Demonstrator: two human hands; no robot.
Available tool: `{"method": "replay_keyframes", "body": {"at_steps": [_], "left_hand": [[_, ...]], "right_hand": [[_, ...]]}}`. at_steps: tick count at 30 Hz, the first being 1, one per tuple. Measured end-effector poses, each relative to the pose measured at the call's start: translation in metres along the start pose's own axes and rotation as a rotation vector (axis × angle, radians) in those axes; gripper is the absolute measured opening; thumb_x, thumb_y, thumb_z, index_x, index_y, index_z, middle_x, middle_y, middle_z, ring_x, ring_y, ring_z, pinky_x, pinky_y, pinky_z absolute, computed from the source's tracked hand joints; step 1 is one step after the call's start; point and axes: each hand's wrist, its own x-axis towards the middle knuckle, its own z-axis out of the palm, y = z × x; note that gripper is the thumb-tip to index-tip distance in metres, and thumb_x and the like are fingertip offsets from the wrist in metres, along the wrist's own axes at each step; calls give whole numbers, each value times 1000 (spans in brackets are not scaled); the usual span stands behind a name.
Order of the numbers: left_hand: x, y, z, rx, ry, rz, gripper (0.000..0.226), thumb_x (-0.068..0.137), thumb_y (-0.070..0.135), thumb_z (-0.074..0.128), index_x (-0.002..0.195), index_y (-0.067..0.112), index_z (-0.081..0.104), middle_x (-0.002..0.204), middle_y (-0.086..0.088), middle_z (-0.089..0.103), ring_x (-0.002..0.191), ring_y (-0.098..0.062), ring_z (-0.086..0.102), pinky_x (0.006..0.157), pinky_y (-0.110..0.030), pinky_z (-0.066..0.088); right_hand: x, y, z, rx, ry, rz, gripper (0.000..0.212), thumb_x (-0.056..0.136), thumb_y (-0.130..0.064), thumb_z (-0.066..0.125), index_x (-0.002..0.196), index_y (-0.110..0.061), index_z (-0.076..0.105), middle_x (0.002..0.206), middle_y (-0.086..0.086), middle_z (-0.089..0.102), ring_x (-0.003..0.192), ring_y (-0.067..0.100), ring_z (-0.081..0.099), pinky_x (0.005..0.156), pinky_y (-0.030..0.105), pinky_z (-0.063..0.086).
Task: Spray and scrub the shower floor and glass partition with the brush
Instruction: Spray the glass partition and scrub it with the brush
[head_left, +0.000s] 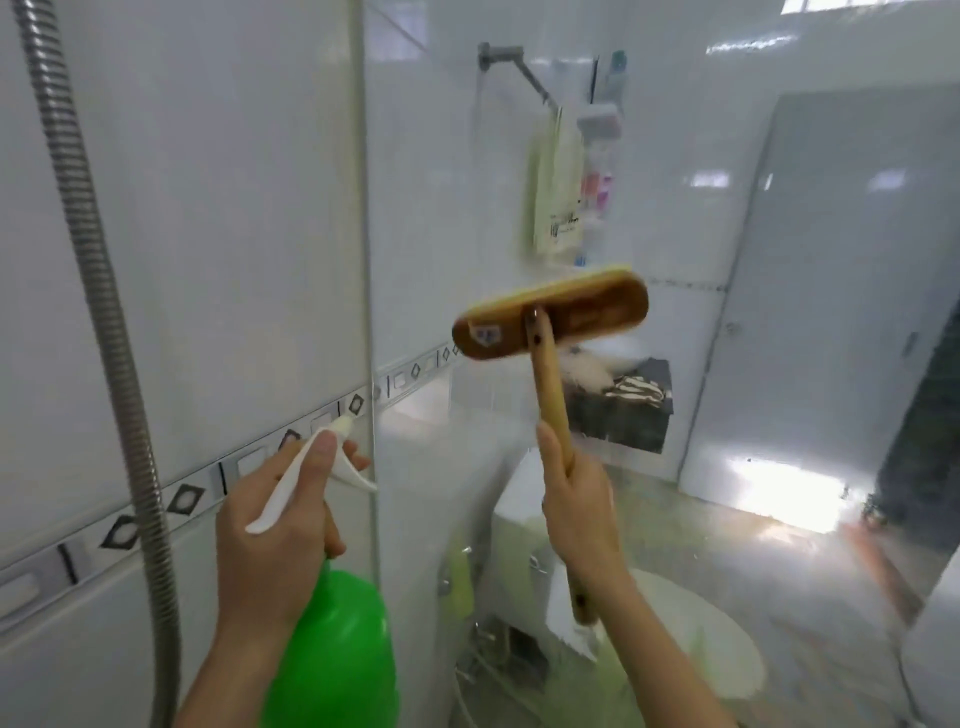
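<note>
The left hand (275, 525) grips a green sprayer (332, 649) while the right hand (579, 514) grips a brush (550, 322) against the glass (441, 260).

The brush (550, 316) is varnished wood. The bottle (337, 639) is glossy green plastic. The hose (104, 312) is ribbed metal; the tiles (208, 182) gleam.

Bathroom floor (737, 530) (glossy, streaked with glare) carries a white toilet (717, 636), lid down
</note>
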Motion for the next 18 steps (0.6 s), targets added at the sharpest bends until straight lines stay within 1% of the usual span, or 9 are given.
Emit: {"method": "replay_keyframes", "body": {"at_steps": [2,3,7,9,11,13,14,16,18], "left_hand": [[-2,-6,-1,-13,12,5,37,96,46,51,81,25,78,55,-26,56,39,-14,46,40,-18,38],[-3,-11,-2,-2,14,8,36,96,45,51,82,25,78,56,-25,57,39,-14,46,40,-18,38],[-9,-28,-3,35,6,6,30,101,41,53,85,32,76,74,-25,68,40,-16,49,49,-25,43],[-14,-33,-5,31,4,-8,30,102,40,52,86,33,76,78,-27,68,41,-16,49,51,-29,44],[-17,-38,-8,30,-4,-4,30,103,38,51,87,34,76,78,-28,68,41,-17,48,51,-30,43],[-21,-42,-11,27,3,0,28,102,41,52,89,36,76,76,-27,68,40,-17,46,49,-28,41],[-22,-44,-13,23,9,-4,28,100,43,52,89,36,76,76,-26,68,39,-17,46,47,-27,40],[-25,-50,-16,35,11,-16,28,98,44,51,89,37,76,77,-23,69,40,-17,47,44,-26,39],[-29,-56,-19,65,18,-25,28,99,44,51,88,40,76,75,-12,72,39,-16,48,42,-26,39]], "right_hand": [[-42,47,9,-20,-40,128,53,80,-69,37,62,-20,47,52,-7,44,49,11,43,47,25,36],[-40,50,17,-34,-56,143,54,79,-71,36,64,-20,49,54,-6,46,51,11,44,49,25,39],[16,-1,36,-76,-78,-26,50,90,-62,40,66,-18,47,54,-5,43,47,8,42,45,21,36],[16,13,38,-53,-72,-49,52,89,-64,39,66,-18,47,54,-5,43,47,8,41,45,20,35],[-27,61,33,-104,-95,72,55,82,-70,36,66,-18,48,55,-5,44,48,10,42,45,21,35],[-78,100,25,-235,-146,259,56,77,-70,32,65,-18,50,57,-5,50,49,9,45,45,19,34],[-90,110,26,-290,-178,302,56,77,-69,31,65,-18,51,58,-5,52,49,8,46,46,21,35],[-76,104,41,-246,-227,255,57,81,-68,33,64,-18,51,56,-5,52,47,8,47,48,24,37],[-44,72,60,-189,-263,125,54,87,-65,37,66,-16,51,55,-4,49,48,10,47,48,26,40]]}}
